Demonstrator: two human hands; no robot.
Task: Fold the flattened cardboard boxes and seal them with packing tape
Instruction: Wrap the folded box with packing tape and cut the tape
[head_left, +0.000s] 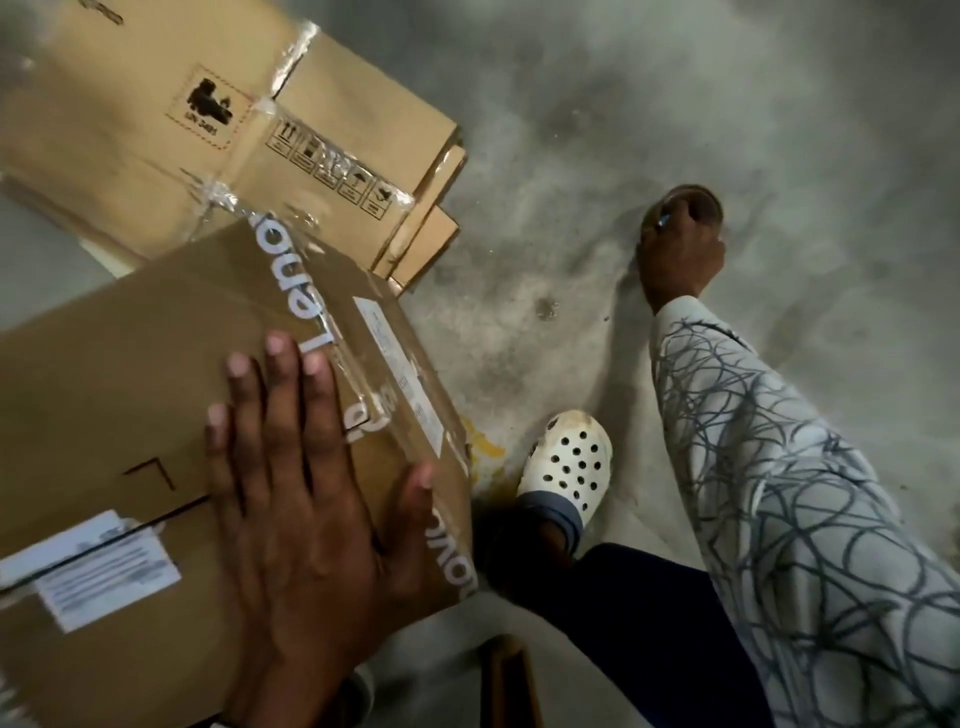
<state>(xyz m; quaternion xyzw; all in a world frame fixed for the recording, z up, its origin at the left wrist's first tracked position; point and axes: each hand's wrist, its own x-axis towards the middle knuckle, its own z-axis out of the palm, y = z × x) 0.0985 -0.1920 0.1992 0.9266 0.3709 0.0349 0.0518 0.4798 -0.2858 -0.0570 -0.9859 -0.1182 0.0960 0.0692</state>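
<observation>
Both hands engaged.
My left hand (306, 499) lies flat on the box (130, 395), lower left; right hand (680, 254) grips tape roll (706, 200), upper right.

folded box (130, 374): brown, white-lettered tape along seam | flattened boxes (104, 130): stacked just behind | tape roll (710, 203): brown, well apart, right

Bare concrete floor (675, 104) at right; box (130, 389), flattened stack (130, 104) and shoe (569, 467) at left.

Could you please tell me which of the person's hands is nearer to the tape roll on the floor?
Right. The right hand grips the tape roll; the left hand lies flat on the box, well away from it.
</observation>
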